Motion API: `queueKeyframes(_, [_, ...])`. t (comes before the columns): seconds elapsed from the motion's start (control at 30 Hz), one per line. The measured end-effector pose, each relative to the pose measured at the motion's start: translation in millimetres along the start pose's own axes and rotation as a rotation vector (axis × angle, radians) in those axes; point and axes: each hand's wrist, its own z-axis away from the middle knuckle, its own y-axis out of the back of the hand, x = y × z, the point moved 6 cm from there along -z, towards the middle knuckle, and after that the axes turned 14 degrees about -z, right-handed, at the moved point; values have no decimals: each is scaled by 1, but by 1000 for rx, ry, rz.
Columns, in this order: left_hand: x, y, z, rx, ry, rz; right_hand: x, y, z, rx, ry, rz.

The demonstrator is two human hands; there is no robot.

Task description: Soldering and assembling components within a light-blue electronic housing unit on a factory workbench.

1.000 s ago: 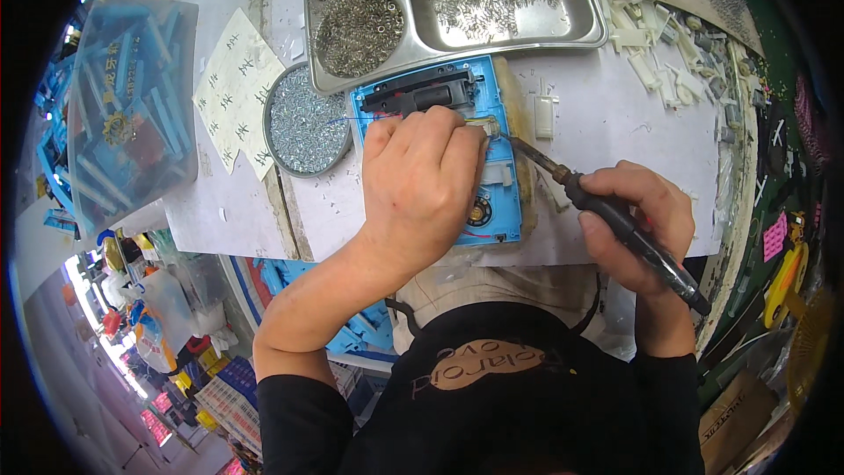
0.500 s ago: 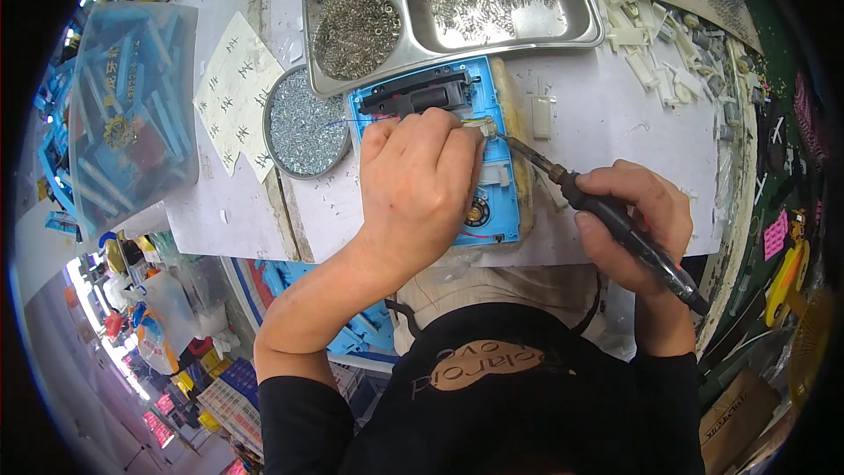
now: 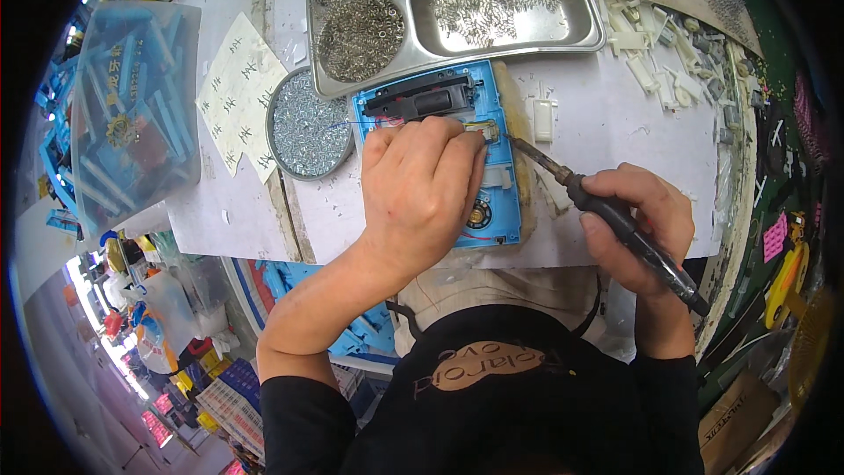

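A light-blue plastic housing [image 3: 504,202] lies open on the bench, with a black part [image 3: 431,102], thin wires and a round speaker-like piece [image 3: 478,214] inside it. My left hand [image 3: 420,185] rests over the housing's left half, fingers curled and pressed together. Whatever its fingertips grip is hidden beneath them. Between thumb and fingers, my right hand [image 3: 640,220] holds a soldering iron [image 3: 620,222] by its black handle. The iron's tip is at the housing's right edge, just right of a small metal piece [image 3: 489,130] near my left fingertips.
Beyond the housing is a steel tray [image 3: 501,46] of springs. A round dish [image 3: 309,127] of small metal bits, a marked paper sheet [image 3: 237,97] and a clear bin [image 3: 136,114] of blue parts stand left. White plastic parts [image 3: 655,53] lie at the far right.
The soldering iron's tip has drawn back slightly to the right, away from the small metal piece. My left hand stays in nearly the same place over the housing.
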Motion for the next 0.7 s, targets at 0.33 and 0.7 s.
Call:
queueKeyframes(0.33, [-88, 25, 26, -125, 173, -70, 4, 6, 6, 89, -42, -92])
queueKeyframes(0.7, [-66, 31, 27, -121, 176, 77, -6, 10, 9, 123, -85, -30])
